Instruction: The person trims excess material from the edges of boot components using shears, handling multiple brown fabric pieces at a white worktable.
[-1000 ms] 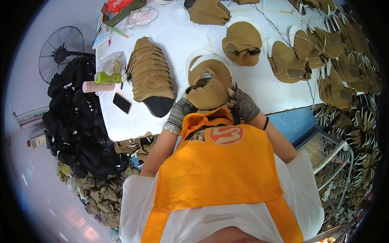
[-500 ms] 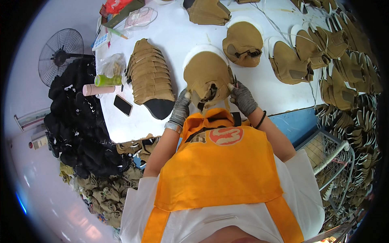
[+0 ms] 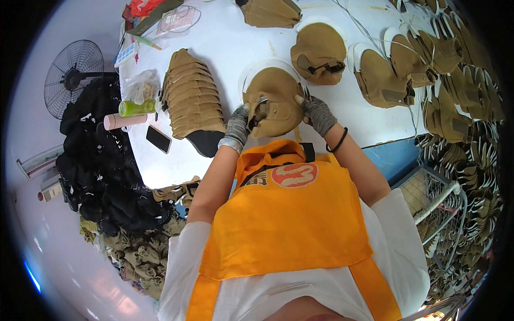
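Observation:
A tan fabric cap [image 3: 272, 93] with a white curved rim at its far end lies on the table in front of me. Its strap and opening face me, toward the left. My left hand [image 3: 236, 127], in a grey glove, grips the cap's left side near the opening. On the other side my right hand [image 3: 319, 115], also gloved, has its fingers closed at the cap's right edge. A small dark pointed tool, like thread snips [image 3: 306, 92], sticks up from those fingers. Left of the cap lies a nested stack of tan caps [image 3: 191, 91] with a dark end.
More tan caps [image 3: 319, 51] lie beyond and to the right. Along the left edge are a phone [image 3: 158, 139], a pink bottle [image 3: 124, 121] and a green container [image 3: 133, 108]. A fan [image 3: 74, 79] stands beside a black pile [image 3: 107, 171]. A wire rack [image 3: 439, 208] is at right.
The cap has been turned in my hands, so its opening has shifted to the left and its strap now shows. Both hands stay on its sides.

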Demonstrator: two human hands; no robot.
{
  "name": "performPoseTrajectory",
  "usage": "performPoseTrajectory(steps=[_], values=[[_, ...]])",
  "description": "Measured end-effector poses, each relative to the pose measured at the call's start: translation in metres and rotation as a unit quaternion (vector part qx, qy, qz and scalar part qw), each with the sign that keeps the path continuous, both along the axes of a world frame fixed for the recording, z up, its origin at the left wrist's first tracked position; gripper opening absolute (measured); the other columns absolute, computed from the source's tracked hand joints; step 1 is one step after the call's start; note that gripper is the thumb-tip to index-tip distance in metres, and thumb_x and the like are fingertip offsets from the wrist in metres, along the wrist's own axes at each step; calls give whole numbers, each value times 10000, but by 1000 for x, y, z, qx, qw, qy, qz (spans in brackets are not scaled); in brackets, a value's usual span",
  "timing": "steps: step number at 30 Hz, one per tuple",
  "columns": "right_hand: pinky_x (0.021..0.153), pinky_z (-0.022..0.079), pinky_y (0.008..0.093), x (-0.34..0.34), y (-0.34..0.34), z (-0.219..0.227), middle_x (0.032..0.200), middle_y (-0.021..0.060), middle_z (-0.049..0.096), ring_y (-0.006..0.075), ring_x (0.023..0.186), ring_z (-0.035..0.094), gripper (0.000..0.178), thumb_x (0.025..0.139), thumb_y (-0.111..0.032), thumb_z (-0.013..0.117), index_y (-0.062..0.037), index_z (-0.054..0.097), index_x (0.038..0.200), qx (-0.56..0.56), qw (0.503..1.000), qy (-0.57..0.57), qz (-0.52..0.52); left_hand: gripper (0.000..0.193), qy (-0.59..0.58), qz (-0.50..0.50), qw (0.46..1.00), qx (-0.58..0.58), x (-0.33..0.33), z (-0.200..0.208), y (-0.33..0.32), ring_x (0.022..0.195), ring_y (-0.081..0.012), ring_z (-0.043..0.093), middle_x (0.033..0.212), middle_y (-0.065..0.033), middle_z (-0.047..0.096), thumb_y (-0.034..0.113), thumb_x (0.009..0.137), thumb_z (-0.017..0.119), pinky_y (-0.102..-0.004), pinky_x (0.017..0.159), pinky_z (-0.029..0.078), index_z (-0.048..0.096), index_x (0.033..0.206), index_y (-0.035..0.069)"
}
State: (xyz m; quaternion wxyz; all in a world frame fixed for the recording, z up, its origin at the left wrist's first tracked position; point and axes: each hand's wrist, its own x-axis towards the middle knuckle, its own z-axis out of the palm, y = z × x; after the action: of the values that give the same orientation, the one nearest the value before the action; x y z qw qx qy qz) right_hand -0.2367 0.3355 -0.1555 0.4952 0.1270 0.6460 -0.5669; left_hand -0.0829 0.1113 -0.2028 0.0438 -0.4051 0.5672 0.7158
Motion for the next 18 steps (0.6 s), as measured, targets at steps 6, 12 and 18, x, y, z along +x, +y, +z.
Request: performPoseTrajectory(steps=[6,12,18], values=[[729,474,328,8,3,-47,935,115,597,229,809,552,404,873,-338,594,-25,539,1122,14,988,155,0,493,20,27,998,-62,-12,26,12,907,-177,554,1014,-90,603,403,886,574,-282,813,451,530,1168,1],[662,477,333,13,4,-69,951,104,589,202,827,559,381,900,-339,554,-63,504,1158,26,985,173,13,667,260,0,964,-57,-10,97,56,1190,-232,436,1284,-132,449,275,836,669,-309,985,385,330,1345,7],[720,490,349,19,-9,-97,1034,94,586,225,911,567,349,902,-287,553,-72,477,1165,-103,977,168,-86,813,70,-285,860,-418,-18,126,70,1201,-248,427,1286,-165,433,166,729,771,-340,1012,371,289,1359,-13]])
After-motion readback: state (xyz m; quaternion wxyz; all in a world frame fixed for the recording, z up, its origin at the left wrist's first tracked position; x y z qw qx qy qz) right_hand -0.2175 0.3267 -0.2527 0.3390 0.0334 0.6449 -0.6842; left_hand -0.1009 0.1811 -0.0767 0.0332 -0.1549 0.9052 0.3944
